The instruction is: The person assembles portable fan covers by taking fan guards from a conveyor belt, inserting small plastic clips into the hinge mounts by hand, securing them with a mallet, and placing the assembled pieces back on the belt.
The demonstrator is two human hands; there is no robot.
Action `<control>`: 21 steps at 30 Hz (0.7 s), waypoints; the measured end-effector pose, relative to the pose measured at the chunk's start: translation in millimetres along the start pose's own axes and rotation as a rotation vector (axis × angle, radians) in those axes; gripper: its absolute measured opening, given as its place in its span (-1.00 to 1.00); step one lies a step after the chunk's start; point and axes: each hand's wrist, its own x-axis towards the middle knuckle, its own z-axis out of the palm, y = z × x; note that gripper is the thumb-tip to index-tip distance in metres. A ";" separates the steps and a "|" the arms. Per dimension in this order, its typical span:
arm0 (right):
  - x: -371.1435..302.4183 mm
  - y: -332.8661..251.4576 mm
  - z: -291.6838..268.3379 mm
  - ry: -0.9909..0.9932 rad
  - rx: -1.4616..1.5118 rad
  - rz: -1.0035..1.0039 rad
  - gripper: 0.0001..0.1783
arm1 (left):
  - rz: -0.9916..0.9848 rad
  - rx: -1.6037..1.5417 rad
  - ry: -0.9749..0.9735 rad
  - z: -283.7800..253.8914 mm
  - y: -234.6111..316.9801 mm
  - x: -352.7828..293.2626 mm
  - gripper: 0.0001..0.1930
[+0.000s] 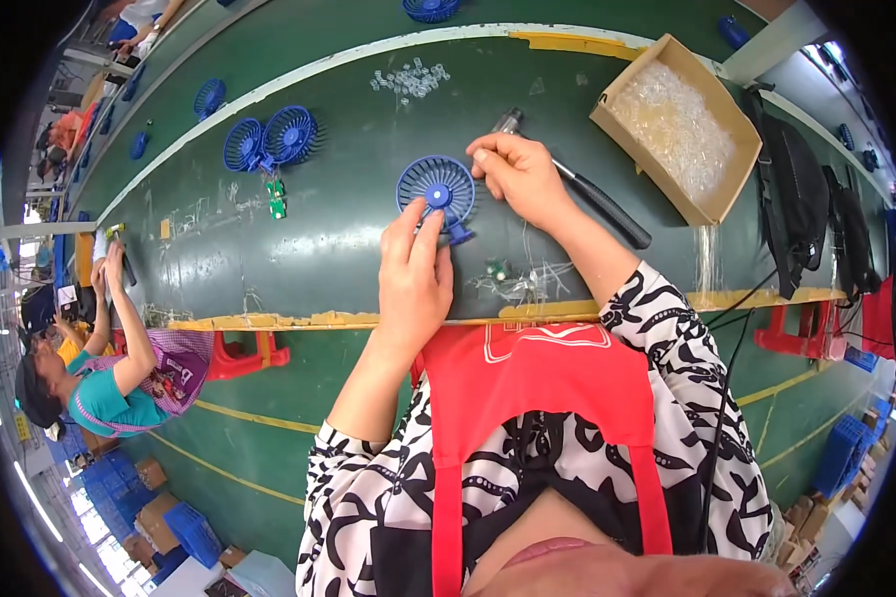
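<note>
A small blue fan (pixel 435 189) with a round slatted grille lies on the dark green bench in front of me. My left hand (pixel 415 271) holds it from the near left, with fingertips on the grille and near its hub. Close to the fan's right rim is my right hand (pixel 523 174), thumb and forefinger pinched together. Whatever that pinch contains is too small to make out. A hammer (pixel 607 209) with a black grip lies beside and partly behind the right hand. Thin wires and a small green circuit board (pixel 498 269) lie nearer the bench edge.
At right stands a cardboard box (pixel 607 114) of small clear plastic parts, with a black bag (pixel 796 189) beyond it. More clear pieces (pixel 410 80) lie scattered at the back. Two blue fans (pixel 267 139) with green boards sit left. A co-worker (pixel 119 373) works far left.
</note>
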 end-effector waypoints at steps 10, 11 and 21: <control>-70.7 -31.7 8.8 -0.081 -0.538 0.042 -0.69 | 0.016 -0.083 -0.056 11.5 -4.2 -3.6 -0.58; -72.1 -29.0 11.7 -0.058 -0.675 -0.003 -0.68 | 0.039 -0.062 -0.041 13.1 -4.9 -2.4 -0.59; -72.3 -23.0 26.2 -0.032 -0.532 -0.025 -0.83 | -0.035 -0.115 0.022 18.5 -2.9 -0.7 -0.61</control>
